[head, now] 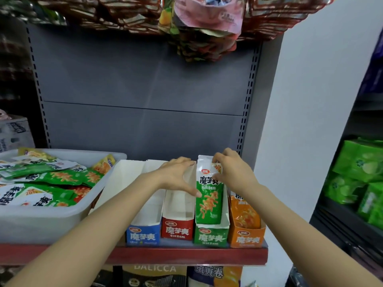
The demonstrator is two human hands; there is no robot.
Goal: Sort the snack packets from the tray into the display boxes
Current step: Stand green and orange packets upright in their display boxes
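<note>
Four display boxes stand in a row on the shelf: blue [143, 235], red [177, 230], green [211, 236] and orange [247, 238]. A green snack packet [209, 200] stands upright in the green box. My right hand [230, 168] pinches that packet's top right corner. My left hand [178, 175] rests on the divider wall left of the packet, its thumb touching the packet's left edge. Orange packets [245, 214] fill the orange box. The grey tray [51, 216] at the left holds several green, orange and white packets [51, 183].
The shelf has a red front edge [186, 256] and a grey back panel [141, 90]. Bagged snacks hang overhead [203, 27]. Green boxes [360, 172] are stacked on a rack at the right. Cartons sit below the shelf [157, 274].
</note>
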